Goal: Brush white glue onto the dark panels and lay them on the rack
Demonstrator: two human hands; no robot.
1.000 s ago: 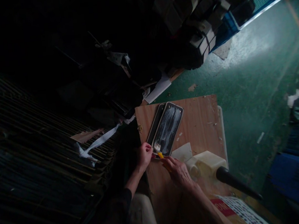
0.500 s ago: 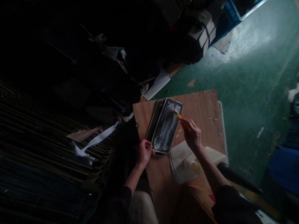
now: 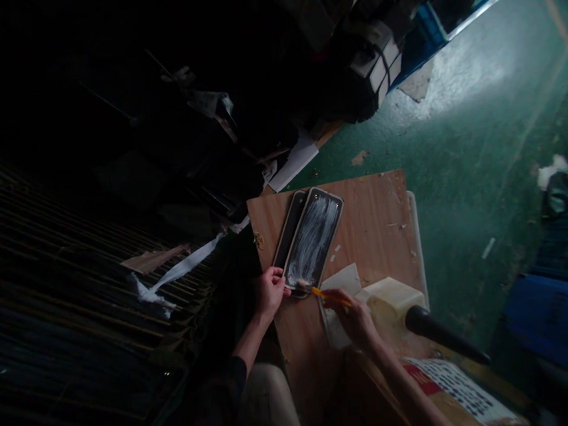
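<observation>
A dark rectangular panel with a pale rim (image 3: pixel 314 240) lies slanted on a wooden board, white streaks smeared over its face. Partly beneath it, to the left, is a second dark panel (image 3: pixel 287 234). My left hand (image 3: pixel 271 289) pinches the lower left corner of the upper panel; whether it also grips the lower one I cannot tell. In my right hand (image 3: pixel 351 313) is a brush with a yellow handle (image 3: pixel 324 294), its bristles on the panel's near end. Under and beside that hand are a whitish sheet (image 3: pixel 343 279) and a cream plastic container (image 3: pixel 390 300).
The wooden board (image 3: pixel 375 224) stands over a green floor (image 3: pixel 461 176). A black tapered piece (image 3: pixel 446 334) sticks out from the container. To the right are blue crates (image 3: pixel 561 327); strapped white blocks (image 3: pixel 383 69) lie at the back. A printed carton (image 3: pixel 462 390) sits close by my right forearm.
My right hand has brought the brush from the panel's far end down to its near end. The white streaks look more even. My left hand stays at the corner.
</observation>
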